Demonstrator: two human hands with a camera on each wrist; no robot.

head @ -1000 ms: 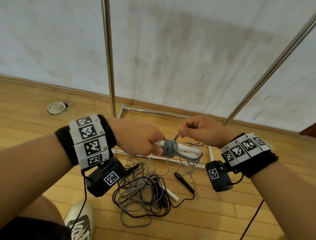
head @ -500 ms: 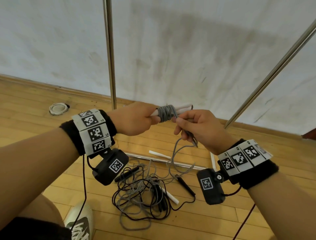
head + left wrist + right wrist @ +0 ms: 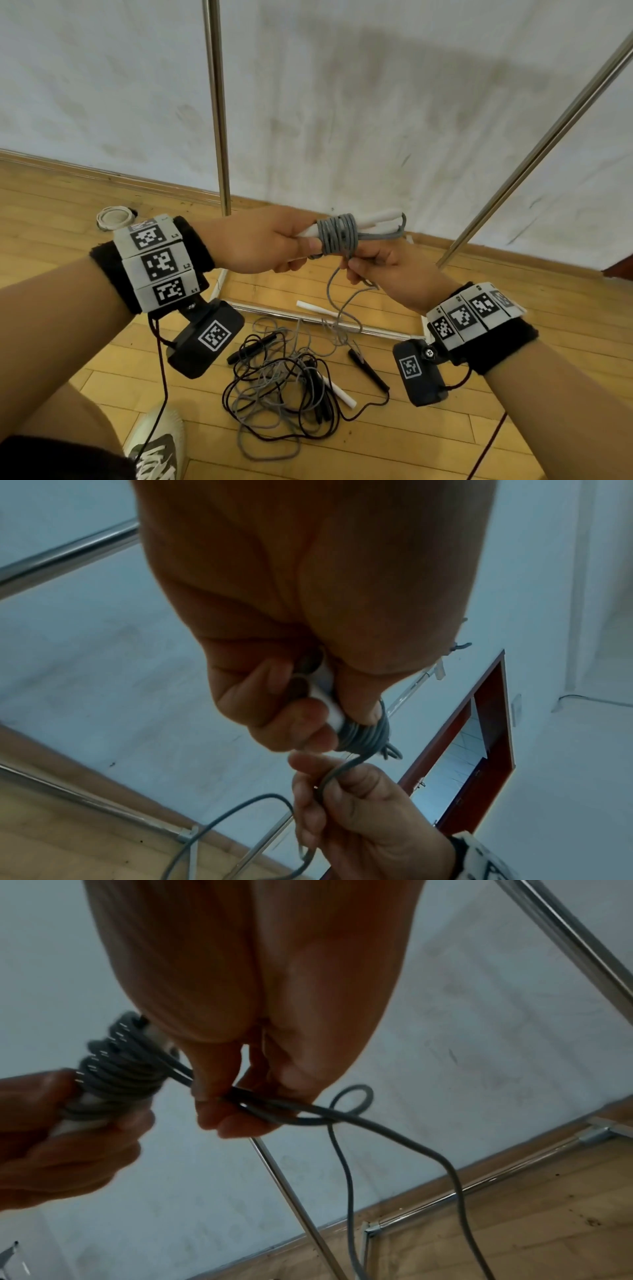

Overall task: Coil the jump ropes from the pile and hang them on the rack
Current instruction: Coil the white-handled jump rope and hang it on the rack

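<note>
Grey jump rope: it is being held up in the air between the two hands, in front of the wall, its cord lying in tight turns around a pair of white handles that are sitting side by side.
Loose cord: one grey strand is leaving the turns, passing through the right hand and hanging down to the floor, where it is running into the pile.
Left hand: its fingers are curling round the white handles, with the thumb pressing against the near edge of the turns; the left wrist view is showing the handle end clamped between thumb and fingers.
Right hand: just below and touching the bundle, it is pinching the grey cord between thumb and curled fingers; in the right wrist view a small loop of cord is sticking out past the fingers.
Pile: grey and black ropes are lying tangled on the wooden floor below the hands, with black handles and a white handle showing among them.
Rack: its metal upright is standing behind the left hand, a slanted pole is rising at right, and its base bars are resting on the floor behind the pile.
Shoe: it is showing at the bottom left.
Round white object: it is lying on the floor near the wall, too small to tell what it is.
</note>
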